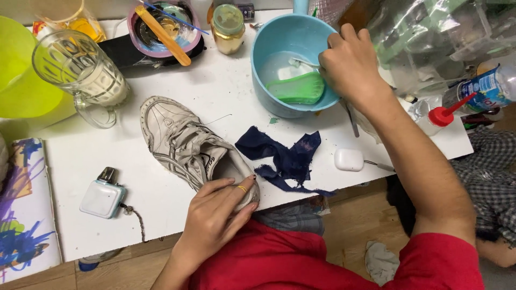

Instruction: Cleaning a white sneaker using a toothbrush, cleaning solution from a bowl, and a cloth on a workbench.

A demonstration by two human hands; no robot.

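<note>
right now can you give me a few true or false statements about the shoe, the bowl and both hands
1. The left hand rests on the heel end of the shoe. True.
2. The right hand holds a toothbrush over the blue bowl. True.
3. The shoe is sitting inside the bowl. False: it lies on the white table, apart from the bowl.
4. A green brush lies in the bowl. True.
5. The dark blue rag is draped over the shoe. False: it lies on the table beside the shoe, on the bowl side.
6. The glass mug is in the left hand. False: it stands alone at the far left of the table.
</note>
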